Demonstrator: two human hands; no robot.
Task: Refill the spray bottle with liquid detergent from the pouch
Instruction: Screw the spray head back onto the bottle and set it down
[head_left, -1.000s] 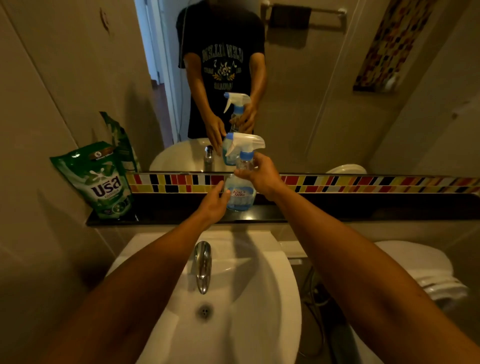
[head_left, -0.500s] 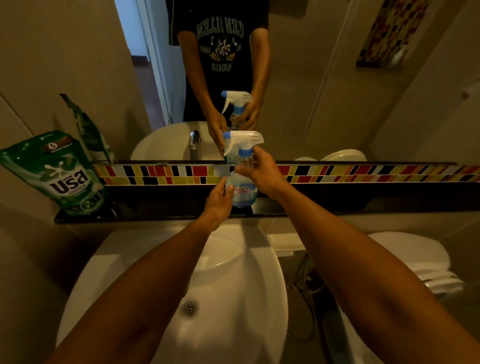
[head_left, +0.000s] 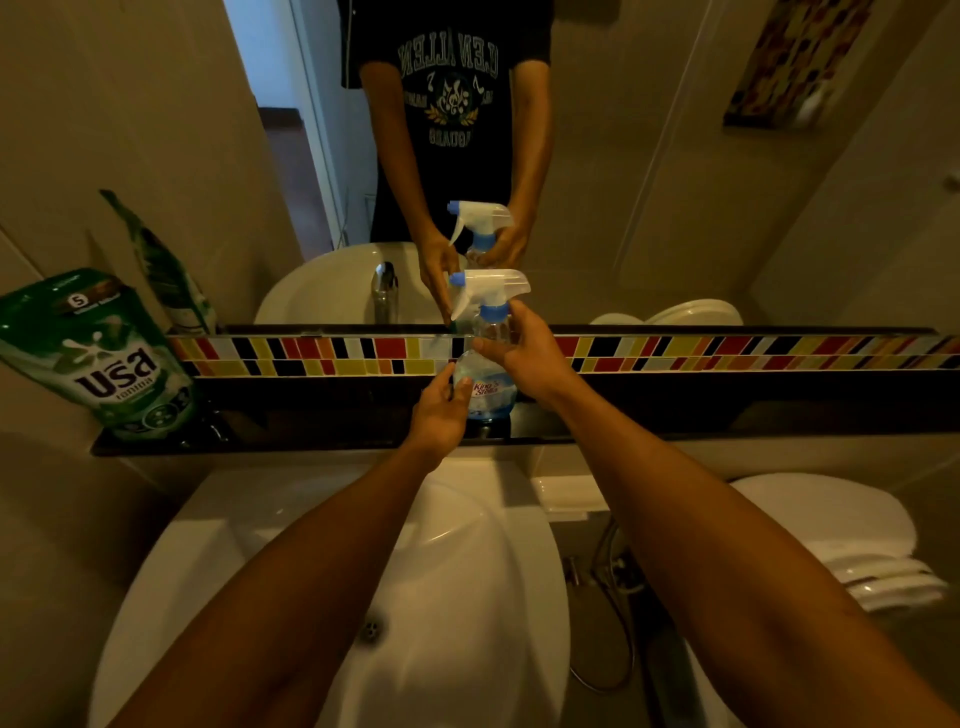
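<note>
A clear spray bottle (head_left: 485, 387) with a white trigger head and blue collar stands on the dark shelf (head_left: 727, 410) below the mirror. A little blue liquid sits in its bottom. My right hand (head_left: 524, 353) grips the bottle's neck just under the collar. My left hand (head_left: 439, 410) rests against the lower left side of the bottle body, fingers curled round it. The green detergent pouch (head_left: 104, 353) stands upright at the shelf's left end, away from both hands.
A white sink (head_left: 457, 597) with a drain lies directly below my arms; the tap is hidden under my left arm. A white toilet (head_left: 841, 540) sits at the right. The mirror (head_left: 623, 156) reflects a person, the bottle and the pouch. A coloured tile strip (head_left: 727, 353) runs behind the shelf.
The camera has tilted and shifted, so the pouch sits further left in view. Both hands stay on the bottle, which remains standing on the shelf.
</note>
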